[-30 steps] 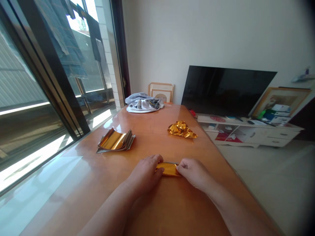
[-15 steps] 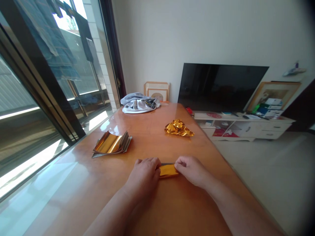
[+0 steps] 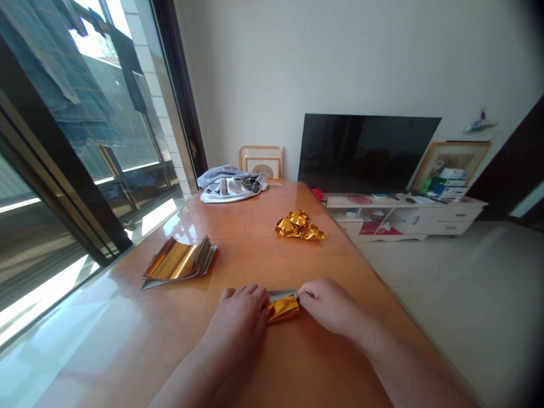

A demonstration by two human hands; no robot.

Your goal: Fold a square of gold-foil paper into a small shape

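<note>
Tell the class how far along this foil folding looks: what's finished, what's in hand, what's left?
Partway, it seems. Done: a crumpled gold foil heap sits on the table, possibly finished with. In hand: the left hand and right hand hold a folded gold foil strip at its ends. Left: a stack of foil sheets lies apart from the hands.

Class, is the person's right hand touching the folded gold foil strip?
Touching. The head view shows the right hand with its fingers resting against the right end of the folded gold foil strip.
</note>
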